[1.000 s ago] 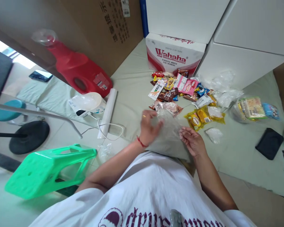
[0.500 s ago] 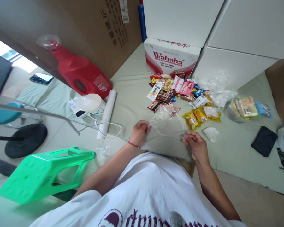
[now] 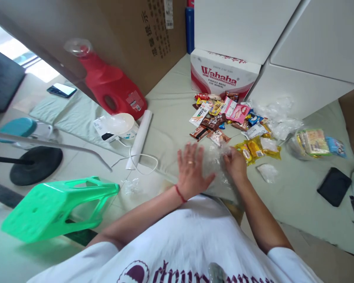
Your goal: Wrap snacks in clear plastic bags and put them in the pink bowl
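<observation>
Pale green sheet [image 3: 297, 192] runs across in front of you, white panels [image 3: 236, 27] behind it. Green stool [image 3: 32, 212] is on your left, off the sheet. Wahaha carton [image 3: 221, 70] stands by the panels. Heaped snack packets [image 3: 214, 121] lie just in front of it, yellow-wrapped packs [image 3: 256, 150] at their near right. Clear plastic bag [image 3: 214, 157] is between your hands, on the near side of the heap. Your left hand [image 3: 191, 173] is palm down, fingers spread wide, no grip; can't tell if it touches the bag. Your right hand [image 3: 235, 164] has thumb and fingers pinched on the bag's right side. Crumpled plastic wad [image 3: 268, 173] lies right of that hand, apart. Red wristband [image 3: 180, 193] is on your left wrist, ring [image 3: 190, 162] on a finger.
</observation>
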The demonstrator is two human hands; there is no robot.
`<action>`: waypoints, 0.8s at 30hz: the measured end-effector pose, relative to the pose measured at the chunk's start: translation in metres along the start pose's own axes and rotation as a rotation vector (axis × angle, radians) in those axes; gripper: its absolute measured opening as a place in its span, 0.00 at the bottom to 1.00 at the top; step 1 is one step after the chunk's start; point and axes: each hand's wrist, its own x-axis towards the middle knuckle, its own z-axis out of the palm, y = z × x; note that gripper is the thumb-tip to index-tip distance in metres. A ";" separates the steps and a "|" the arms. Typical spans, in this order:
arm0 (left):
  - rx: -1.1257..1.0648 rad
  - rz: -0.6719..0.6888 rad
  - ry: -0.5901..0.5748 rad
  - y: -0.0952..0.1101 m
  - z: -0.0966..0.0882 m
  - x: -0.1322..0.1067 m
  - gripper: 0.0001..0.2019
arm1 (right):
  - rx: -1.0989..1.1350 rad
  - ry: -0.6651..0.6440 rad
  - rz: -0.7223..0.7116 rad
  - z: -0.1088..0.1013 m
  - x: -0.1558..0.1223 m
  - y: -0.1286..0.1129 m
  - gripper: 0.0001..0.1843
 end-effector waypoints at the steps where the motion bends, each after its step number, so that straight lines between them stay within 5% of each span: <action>1: 0.034 0.038 -0.073 0.006 0.010 0.009 0.40 | 0.020 -0.026 -0.018 0.004 0.003 -0.002 0.20; 5: -0.114 -0.205 -0.371 -0.015 0.038 0.034 0.14 | 0.249 -0.101 0.021 -0.002 -0.010 0.018 0.17; 9: -0.565 -0.707 -0.353 -0.063 0.032 0.036 0.18 | 0.497 -0.296 0.320 -0.039 -0.028 0.057 0.24; 12: -0.679 -0.831 -0.383 -0.078 0.023 0.032 0.18 | 0.408 -0.629 0.279 -0.082 -0.012 0.069 0.28; 13: -0.703 -0.854 -0.394 -0.078 0.022 0.030 0.19 | 0.320 -0.646 0.223 -0.094 0.001 0.067 0.28; 15: -0.750 -0.894 -0.425 -0.075 0.021 0.027 0.22 | 0.078 -0.473 0.116 -0.110 0.035 0.054 0.26; 18: -0.803 -0.934 -0.502 -0.069 0.022 0.023 0.31 | -0.325 -0.196 0.037 -0.094 0.091 0.021 0.25; 21: -0.841 -0.943 -0.581 -0.067 0.020 0.021 0.39 | -0.479 -0.313 0.014 -0.046 0.129 -0.009 0.21; 24: -0.854 -0.951 -0.655 -0.068 0.017 0.022 0.46 | -0.341 -0.420 0.082 -0.012 0.141 -0.016 0.13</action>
